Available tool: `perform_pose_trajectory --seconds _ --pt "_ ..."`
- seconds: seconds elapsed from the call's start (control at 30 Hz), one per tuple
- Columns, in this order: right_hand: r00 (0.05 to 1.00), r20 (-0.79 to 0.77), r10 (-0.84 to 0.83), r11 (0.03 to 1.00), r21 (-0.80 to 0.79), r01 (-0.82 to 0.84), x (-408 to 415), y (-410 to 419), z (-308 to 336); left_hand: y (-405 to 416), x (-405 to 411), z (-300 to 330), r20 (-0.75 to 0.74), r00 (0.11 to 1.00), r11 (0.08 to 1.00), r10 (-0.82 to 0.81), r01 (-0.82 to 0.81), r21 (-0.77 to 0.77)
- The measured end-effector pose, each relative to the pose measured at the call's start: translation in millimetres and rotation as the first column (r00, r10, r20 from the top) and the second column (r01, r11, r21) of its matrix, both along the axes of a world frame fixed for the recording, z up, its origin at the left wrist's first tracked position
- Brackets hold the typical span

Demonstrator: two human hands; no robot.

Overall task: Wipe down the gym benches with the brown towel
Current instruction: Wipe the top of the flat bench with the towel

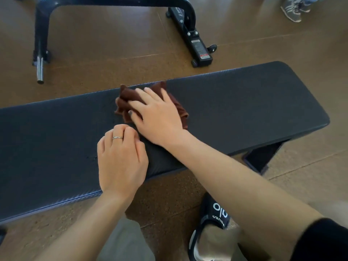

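Observation:
A long flat gym bench (244, 102) with a dark padded top runs across the view. A crumpled brown towel (130, 97) lies on the pad near its far edge. My right hand (158, 113) presses flat on the towel with straight, spread fingers, covering most of it. My left hand (120, 159) rests on the pad just left of and nearer than the towel. Its fingers are curled under and hold nothing; a ring shows on one finger.
Beyond the bench stands a black metal frame of gym equipment (188, 21) on the brown floor. A person's shoe (293, 8) shows at the top right. My own foot in a black slipper (211, 227) stands under the near edge of the bench.

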State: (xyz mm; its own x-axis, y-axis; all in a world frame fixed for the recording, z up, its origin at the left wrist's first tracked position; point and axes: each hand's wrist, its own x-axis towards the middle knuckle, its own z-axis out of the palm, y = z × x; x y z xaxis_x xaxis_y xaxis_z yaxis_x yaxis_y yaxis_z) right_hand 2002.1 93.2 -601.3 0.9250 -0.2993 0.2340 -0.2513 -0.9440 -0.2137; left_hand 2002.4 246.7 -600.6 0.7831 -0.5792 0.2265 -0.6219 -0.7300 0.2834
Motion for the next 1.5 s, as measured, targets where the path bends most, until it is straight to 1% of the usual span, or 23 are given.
perform_pose_trajectory --seconds 0.07,0.13,0.2,0.23,0.3,0.37,0.43,0.5,0.57,0.67,0.7,0.77,0.87,0.97,1.0,1.03,1.13,1.17,1.23,1.27,1.33,1.43,1.5 --pt "0.992 -0.027 0.126 0.992 -0.004 -0.126 -6.9 -0.5 4.6 1.1 1.6 0.8 -0.011 1.0 1.0 -0.005 0.005 -0.001" --pt "0.992 -0.062 0.111 0.994 -0.009 -0.112 -29.4 -35.8 6.4 1.2 2.3 1.2 -0.03 0.999 1.0 -0.016 0.016 -0.015" --pt "0.993 -0.035 -0.115 0.993 -0.029 0.114 -60.5 -86.7 6.0 0.9 2.5 1.5 -0.045 0.999 0.999 -0.012 0.01 -0.031" --pt "0.963 -0.023 -0.268 0.963 -0.024 0.267 -78.4 -110.9 5.6 0.9 2.2 1.3 -0.047 0.999 0.999 -0.007 0.006 -0.034" --pt "0.856 -0.022 -0.517 0.856 0.003 0.517 -108.6 -133.7 6.7 1.5 0.3 0.9 -0.046 0.999 1.0 -0.004 0.003 -0.027" --pt "0.785 -0.013 -0.619 0.785 0.007 0.619 -112.2 -110.9 7.9 1.6 -0.6 0.6 -0.047 0.999 1.0 -0.012 0.01 -0.027" --pt "0.818 0.043 -0.574 0.819 0.002 0.574 -103.6 -53.1 11.6 2.0 -0.7 0.5 -0.05 0.999 1.0 -0.017 0.016 -0.025" --pt "0.903 0.017 -0.43 0.902 0.056 0.428 -100.3 14.6 9.9 2.5 -0.9 1.8 -0.047 0.999 1.0 -0.021 0.021 -0.019" --pt "0.953 -0.006 -0.302 0.949 0.094 0.301 -104.4 61.5 7.1 3.7 -0.8 0.6 -0.055 0.998 1.0 -0.02 0.019 -0.021" --pt "0.982 -0.011 -0.187 0.981 0.058 0.188 -118.8 47.5 2.5 4.1 -0.2 0.6 -0.059 0.998 0.999 -0.025 0.023 -0.029" --pt "0.982 -0.004 -0.19 0.981 0.034 0.19 -124.7 26.5 2.8 4.1 0.4 0.9 -0.057 0.998 0.999 -0.023 0.021 -0.033" --pt "0.946 0.034 -0.321 0.946 -0.024 0.322 -139.8 -28.2 3.8 3.4 1.4 1.9 -0.058 0.998 0.999 -0.019 0.017 -0.036" --pt "0.791 0.025 -0.611 0.791 0.0 0.611 -165.2 -91.0 6.6 2.8 -0.1 2.7 -0.055 0.998 1.0 -0.016 0.015 -0.026" --pt "0.631 0.024 -0.775 0.632 0.023 0.775 -150.1 -67.6 7.5 1.5 -0.8 1.9 -0.044 0.999 1.0 -0.014 0.014 -0.006" --pt "0.633 0.046 -0.773 0.634 0.01 0.773 -139.5 -40.7 6.1 1.2 -1.2 1.4 -0.038 0.999 1.0 -0.009 0.01 0.004" --pt "0.678 0.07 -0.732 0.68 0.008 0.734 -128.3 -7.4 4.6 1.1 -1.3 0.8 -0.03 1.0 1.0 -0.008 0.008 0.013" --pt "0.893 0.053 -0.447 0.893 0.075 0.443 -111.0 83.1 -3.1 2.1 0.5 -1.3 -0.028 0.999 1.0 -0.016 0.016 0.004" --pt "0.932 0.051 -0.36 0.931 0.09 0.354 -112.0 93.6 -4.2 2.5 1.0 -1.9 -0.037 0.999 1.0 -0.018 0.018 -0.004" --pt "0.97 0.043 -0.239 0.969 0.069 0.235 -120.0 69.9 -5.2 3.4 1.7 -2.1 -0.037 0.999 1.0 -0.022 0.021 -0.015" --pt "0.972 0.037 -0.23 0.973 0.044 0.228 -126.2 48.1 -5.4 3.3 2.1 -1.7 -0.031 0.999 1.0 -0.021 0.02 -0.019" --pt "0.939 0.048 -0.341 0.94 0.001 0.342 -139.6 -4.4 -5.4 1.9 2.1 -1.1 -0.032 0.999 0.999 -0.02 0.019 -0.031" --pt "0.84 0.006 -0.543 0.839 0.037 0.542 -151.5 -69.7 -2.1 2.6 1.7 -0.7 -0.04 0.999 0.999 -0.019 0.018 -0.034" --pt "0.773 -0.02 -0.635 0.771 0.051 0.635 -142.4 -77.9 -0.3 2.6 1.9 -0.8 -0.054 0.998 0.999 -0.022 0.02 -0.039"
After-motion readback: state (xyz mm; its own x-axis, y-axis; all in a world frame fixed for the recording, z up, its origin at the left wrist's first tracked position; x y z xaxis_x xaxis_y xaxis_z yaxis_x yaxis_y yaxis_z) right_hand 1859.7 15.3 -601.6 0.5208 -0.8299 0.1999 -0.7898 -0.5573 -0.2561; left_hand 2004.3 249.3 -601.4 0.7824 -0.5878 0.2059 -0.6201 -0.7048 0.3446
